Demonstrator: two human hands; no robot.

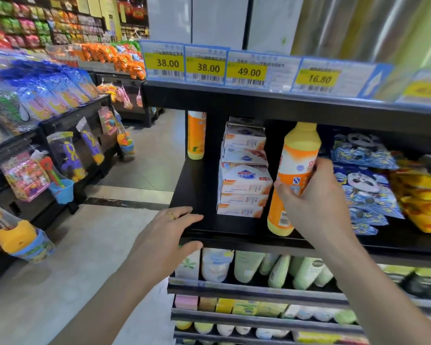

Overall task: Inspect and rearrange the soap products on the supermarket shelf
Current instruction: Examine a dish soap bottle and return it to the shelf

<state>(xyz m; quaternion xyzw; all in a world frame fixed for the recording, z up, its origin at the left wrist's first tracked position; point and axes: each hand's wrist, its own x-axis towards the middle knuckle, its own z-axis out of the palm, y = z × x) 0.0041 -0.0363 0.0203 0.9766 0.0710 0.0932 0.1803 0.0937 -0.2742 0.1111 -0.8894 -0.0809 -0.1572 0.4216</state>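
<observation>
R hand [316, 207] round bottle [294, 175]

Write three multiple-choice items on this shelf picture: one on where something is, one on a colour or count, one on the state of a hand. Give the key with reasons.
1. Where does the stack of soap boxes stand relative to the bottle the right hand holds?
A. To its left
B. To its right
C. On the shelf below

2. What colours is the held bottle?
A. Blue and white
B. Yellow and orange
C. Green and pink

3. What is the left hand doing?
A. Gripping a soap box
B. Holding a price tag
C. Resting with straight fingers on the black shelf edge

Key: 1 A, the boxes sit left of the bottle on the same shelf. 2 B, its body is yellow with an orange label. 3 C, the fingers lie over the edge and hold nothing.
</observation>
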